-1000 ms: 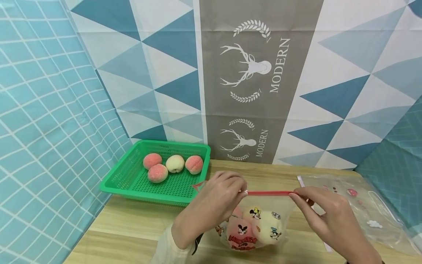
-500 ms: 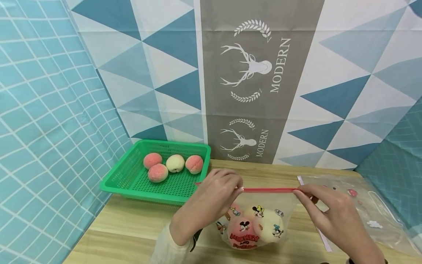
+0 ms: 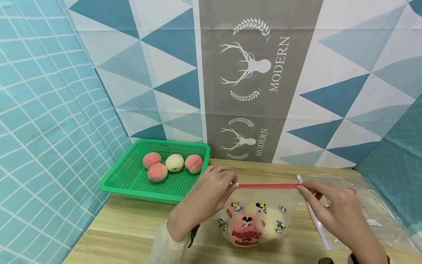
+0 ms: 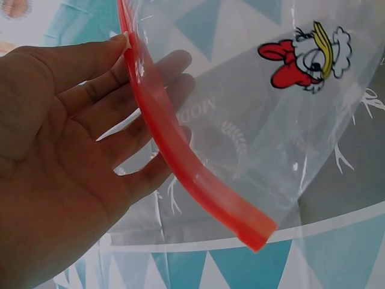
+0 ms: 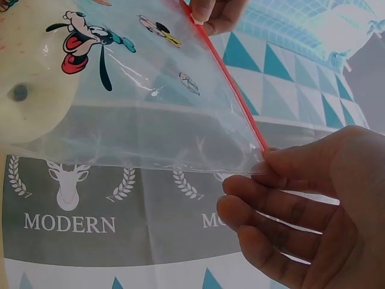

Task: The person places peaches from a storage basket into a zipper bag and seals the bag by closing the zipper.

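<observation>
A clear zip bag with cartoon prints and a red zip strip hangs between my hands, several peaches inside it. My left hand pinches the small white slider between thumb and index finger. In the left wrist view, the other fingers spread behind the bag and the strip's loose end runs past them. At the strip's right corner, my right hand grips the bag with thumb and index finger. Its remaining fingers are loosely bent below, seen in the right wrist view.
Back left stands a green basket with several peaches, some pink and one pale. A second clear bag with a pale zip strip lies flat on the wooden table at right. A printed cloth wall rises behind.
My left hand has moved left and up with the slider, and my right hand slightly right and up. More red strip shows between them. The bag has risen a little.
</observation>
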`<state>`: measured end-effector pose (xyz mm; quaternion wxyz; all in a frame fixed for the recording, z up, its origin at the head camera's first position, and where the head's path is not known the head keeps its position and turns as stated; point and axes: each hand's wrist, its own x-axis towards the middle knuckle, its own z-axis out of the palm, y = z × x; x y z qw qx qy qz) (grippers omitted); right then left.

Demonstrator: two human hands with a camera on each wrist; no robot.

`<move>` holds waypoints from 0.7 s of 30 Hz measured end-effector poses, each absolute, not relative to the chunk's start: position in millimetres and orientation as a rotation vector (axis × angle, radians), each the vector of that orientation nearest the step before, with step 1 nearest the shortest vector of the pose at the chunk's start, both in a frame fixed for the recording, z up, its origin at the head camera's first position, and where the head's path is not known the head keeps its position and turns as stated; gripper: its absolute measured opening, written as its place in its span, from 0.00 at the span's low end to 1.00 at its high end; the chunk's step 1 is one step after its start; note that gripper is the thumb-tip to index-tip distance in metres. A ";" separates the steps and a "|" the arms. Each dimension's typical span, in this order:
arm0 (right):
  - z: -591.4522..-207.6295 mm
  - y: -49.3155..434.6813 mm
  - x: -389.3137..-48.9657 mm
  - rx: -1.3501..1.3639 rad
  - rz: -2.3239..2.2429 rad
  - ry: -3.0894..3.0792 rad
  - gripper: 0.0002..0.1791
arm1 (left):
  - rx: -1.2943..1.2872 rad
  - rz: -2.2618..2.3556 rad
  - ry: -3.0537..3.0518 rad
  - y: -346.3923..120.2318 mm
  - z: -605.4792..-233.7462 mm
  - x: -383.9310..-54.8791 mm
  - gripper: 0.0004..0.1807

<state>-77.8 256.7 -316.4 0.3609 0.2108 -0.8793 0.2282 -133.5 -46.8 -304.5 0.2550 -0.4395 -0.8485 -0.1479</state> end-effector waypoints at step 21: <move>-318.9 265.7 -83.0 0.497 0.623 -2.274 0.11 | -1.170 -0.450 -2.311 -54.8 -303.9 -138.5 0.02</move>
